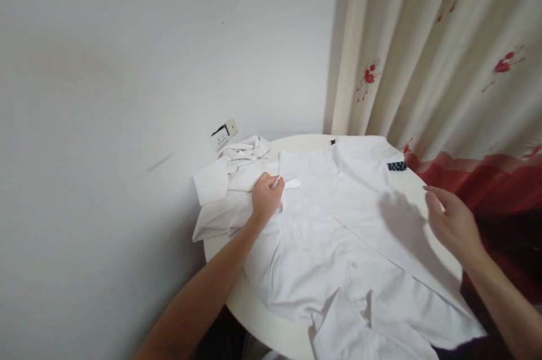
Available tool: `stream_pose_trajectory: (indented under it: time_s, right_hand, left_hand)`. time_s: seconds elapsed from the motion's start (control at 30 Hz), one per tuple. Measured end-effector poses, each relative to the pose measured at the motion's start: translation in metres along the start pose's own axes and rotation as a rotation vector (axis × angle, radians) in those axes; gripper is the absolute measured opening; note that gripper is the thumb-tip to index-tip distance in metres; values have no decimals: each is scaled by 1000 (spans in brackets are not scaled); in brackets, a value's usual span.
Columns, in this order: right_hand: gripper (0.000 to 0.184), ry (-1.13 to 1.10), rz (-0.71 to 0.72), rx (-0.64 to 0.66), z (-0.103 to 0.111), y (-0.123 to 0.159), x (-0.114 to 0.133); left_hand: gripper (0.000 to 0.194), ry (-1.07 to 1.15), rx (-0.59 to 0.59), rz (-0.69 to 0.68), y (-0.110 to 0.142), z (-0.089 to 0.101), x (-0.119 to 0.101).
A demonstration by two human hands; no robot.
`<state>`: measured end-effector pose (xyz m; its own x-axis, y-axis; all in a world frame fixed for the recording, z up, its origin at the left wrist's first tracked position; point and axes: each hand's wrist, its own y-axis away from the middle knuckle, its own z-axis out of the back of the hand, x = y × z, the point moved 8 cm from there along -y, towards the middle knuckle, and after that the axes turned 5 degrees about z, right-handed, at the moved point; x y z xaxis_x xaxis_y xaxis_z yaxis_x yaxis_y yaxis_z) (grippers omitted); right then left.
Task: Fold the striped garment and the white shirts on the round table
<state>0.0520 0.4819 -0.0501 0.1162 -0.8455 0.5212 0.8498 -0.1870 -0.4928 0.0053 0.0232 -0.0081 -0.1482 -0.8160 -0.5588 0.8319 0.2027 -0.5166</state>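
A white buttoned shirt (330, 236) is spread over the round table, its front opening running diagonally and its near part lying rumpled past the front edge. My left hand (267, 197) is closed in a pinch on a folded white edge of the shirt at its left side. My right hand (455, 227) hovers apart from the cloth, over the table's right edge, with thumb and fingers stretched out and nothing held. Its shadow falls on the shirt. Other white fabric (212, 182) lies bunched and folded at the left; where it joins the shirt I cannot tell.
The white round table (262, 315) stands against a pale wall (169, 55) with a socket (220, 137). A cream curtain (406, 66) with red flowers hangs behind, at right. A dark patterned item (397, 166) lies near the table's far right edge.
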Motion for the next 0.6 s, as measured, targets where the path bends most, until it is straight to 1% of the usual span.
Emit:
stream_pose_trajectory:
  time_s: [0.03,0.07,0.1,0.17,0.23,0.27,0.3,0.33,0.37,0.43,0.5,0.53,0.6]
  right_hand:
    - [42,-172,-16,-23,1,4,20]
    - [38,-374,-8,23,-4,8,45]
    - [37,-547,15,169,-18,15,75]
    - [44,-819,-9,443,-45,33,131]
    - [60,-998,-65,670,-71,52,175]
    - [67,-1062,-100,742,-82,58,189]
    - [71,-1109,-139,786,-92,62,199]
    - [72,-1143,-181,803,-101,64,204]
    - [72,-1164,-224,799,-108,65,206]
    - [70,-1171,-286,746,-117,62,205]
    - [64,-1146,-306,665,-116,56,202]
    - [60,-1132,-305,616,-111,50,200]
    - [52,-1117,-299,503,-94,34,197]
  left_hand:
    - [37,69,-23,-17,3,3,-5]
    - [37,128,-22,-39,7,4,-11]
    - [36,174,-4,-61,12,3,-18]
    - [31,234,66,-107,25,-2,-33]
    - [28,243,146,-165,39,-8,-48]
    - [29,227,181,-198,46,-12,-54]
    - [30,200,213,-234,54,-15,-60]
    - [30,163,245,-273,60,-18,-64]
    - [31,122,278,-306,66,-22,-68]
    - [31,53,342,-354,76,-29,-73]
    - [31,28,400,-395,82,-33,-77]
    - [32,32,423,-423,85,-33,-80]
    - [42,45,447,-490,90,-28,-87]
